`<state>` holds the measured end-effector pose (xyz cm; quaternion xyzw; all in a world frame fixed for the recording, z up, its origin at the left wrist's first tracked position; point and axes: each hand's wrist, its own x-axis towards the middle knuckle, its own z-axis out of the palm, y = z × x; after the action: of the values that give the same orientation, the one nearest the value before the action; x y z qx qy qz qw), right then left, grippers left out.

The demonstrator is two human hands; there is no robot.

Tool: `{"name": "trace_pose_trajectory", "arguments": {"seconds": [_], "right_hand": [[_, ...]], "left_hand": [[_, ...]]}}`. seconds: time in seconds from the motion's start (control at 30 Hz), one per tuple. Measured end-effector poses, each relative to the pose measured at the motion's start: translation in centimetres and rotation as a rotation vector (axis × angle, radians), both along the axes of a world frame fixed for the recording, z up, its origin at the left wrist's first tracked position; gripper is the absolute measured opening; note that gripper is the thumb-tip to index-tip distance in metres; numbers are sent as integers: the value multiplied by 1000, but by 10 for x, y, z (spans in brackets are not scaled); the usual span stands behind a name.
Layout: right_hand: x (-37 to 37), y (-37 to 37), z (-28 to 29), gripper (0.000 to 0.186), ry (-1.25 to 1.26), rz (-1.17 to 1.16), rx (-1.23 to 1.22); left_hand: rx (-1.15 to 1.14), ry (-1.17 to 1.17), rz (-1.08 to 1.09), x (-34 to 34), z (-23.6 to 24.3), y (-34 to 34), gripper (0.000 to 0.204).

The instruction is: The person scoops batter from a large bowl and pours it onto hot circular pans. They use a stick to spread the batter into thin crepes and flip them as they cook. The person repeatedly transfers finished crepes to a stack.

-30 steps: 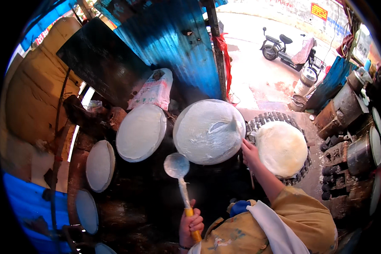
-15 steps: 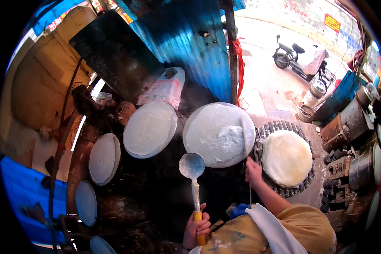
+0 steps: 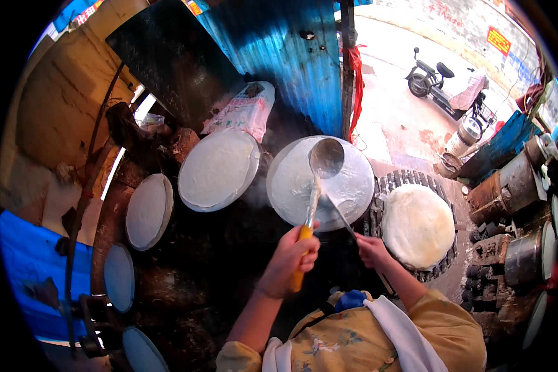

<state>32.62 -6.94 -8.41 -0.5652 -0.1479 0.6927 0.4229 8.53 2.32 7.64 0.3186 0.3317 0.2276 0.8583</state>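
My left hand (image 3: pixel 291 257) is wrapped round the yellow handle of a ladle (image 3: pixel 327 158), whose batter-smeared metal bowl hangs over the near-right round griddle (image 3: pixel 285 186). White batter covers most of that griddle, with a wet, shiny patch right of the ladle. Closed round a long, thin scraper (image 3: pixel 340 214), my right hand (image 3: pixel 374 252) is just off the griddle's near right edge. The scraper's pale blade crosses the griddle close to the ladle's shaft; whether its tip touches the batter I cannot tell.
To the right, pale round flatbreads (image 3: pixel 417 226) lie on a dark slatted round mat (image 3: pixel 378 217). Several more white-topped round griddles (image 3: pixel 220 170) curve away to the left. A plastic bag (image 3: pixel 245 115) sits behind them. Metal drums (image 3: pixel 527 254) stand far right; a scooter (image 3: pixel 446 87) is parked outside.
My left hand has moved forward, carrying the ladle from the griddle's near side to above it. The scraper has swung from the griddle's right edge toward its middle. The view has shifted slightly.
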Motion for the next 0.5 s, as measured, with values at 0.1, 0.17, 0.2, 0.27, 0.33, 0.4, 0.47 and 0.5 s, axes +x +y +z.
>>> {"name": "trace_pose_trajectory", "arguments": {"seconds": [0.1, 0.17, 0.2, 0.27, 0.33, 0.4, 0.47, 0.5], "right_hand": [[-8, -32, 0, 34, 27, -50, 46], [-19, -41, -26, 34, -24, -285, 101], [-27, -38, -45, 34, -28, -464, 101], [-50, -27, -44, 36, 31, -517, 100], [-62, -11, -87, 37, -54, -313, 261], [-68, 1, -96, 38, 112, -289, 368], [-70, 19, -52, 34, 164, -308, 232], [-67, 20, -25, 34, 276, -274, 186]], "left_hand": [[91, 183, 223, 47, -40, 0, 48], [167, 394, 312, 74, -75, -8, 43], [190, 488, 323, 86, -88, -15, 42], [117, 462, 405, 98, -103, -40, 41], [-56, 392, 468, 108, -122, -57, 25], [-316, 250, 407, 103, -127, -61, 10], [-605, -122, 253, 78, -112, -42, 22], [-893, -425, 191, 57, -107, -26, 15]]}}
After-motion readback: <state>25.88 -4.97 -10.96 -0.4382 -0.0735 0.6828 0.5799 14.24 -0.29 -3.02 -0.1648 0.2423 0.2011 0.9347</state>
